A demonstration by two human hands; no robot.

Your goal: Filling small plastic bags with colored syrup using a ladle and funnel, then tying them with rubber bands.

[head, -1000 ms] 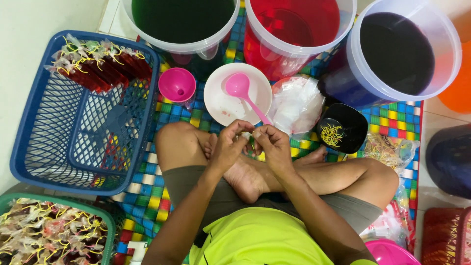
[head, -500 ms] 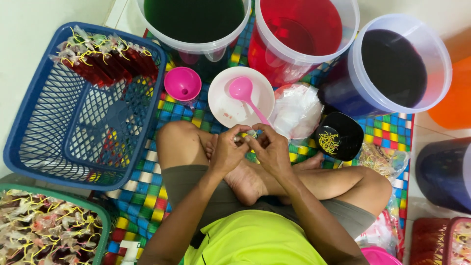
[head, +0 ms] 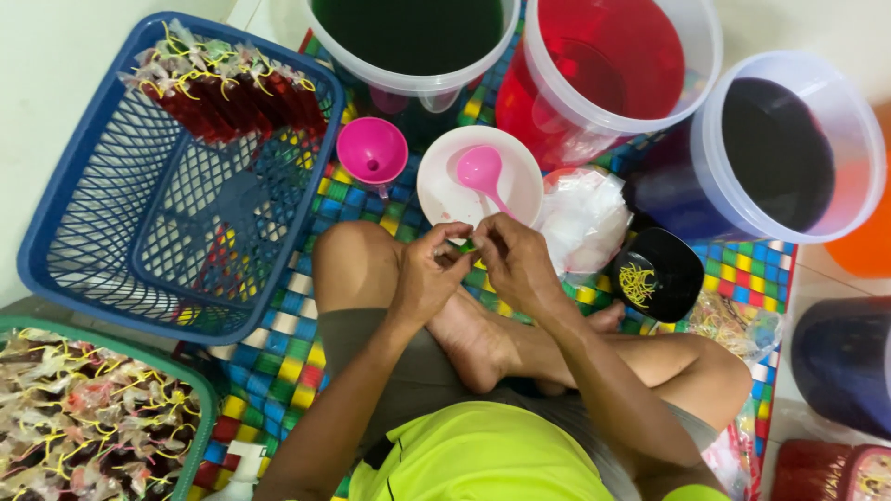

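Observation:
I sit cross-legged on a bright checked mat (head: pixel 278 366). My left hand (head: pixel 425 271) and my right hand (head: pixel 516 263) meet over my knee, fingers pinched together on a small green bag (head: pixel 469 246) between them. Just beyond my fingers stands a white bowl (head: pixel 441 190) with a pink ladle (head: pixel 484 173) lying in it. A pink funnel (head: pixel 371 151) sits to the left of the bowl.
Three big buckets stand behind: green liquid (head: pixel 408 37), red (head: pixel 617 65), dark purple (head: pixel 784 148). A blue basket (head: pixel 121 241) at left holds tied red bags (head: pixel 227 93). A green basket (head: pixel 200 408) holds more bags. A black bowl of yellow rubber bands (head: pixel 654 274) and clear bags (head: pixel 585 218) lie right.
My hands have stayed together at my knee, the fingers shifting slightly on the small bag. The view has tilted a little.

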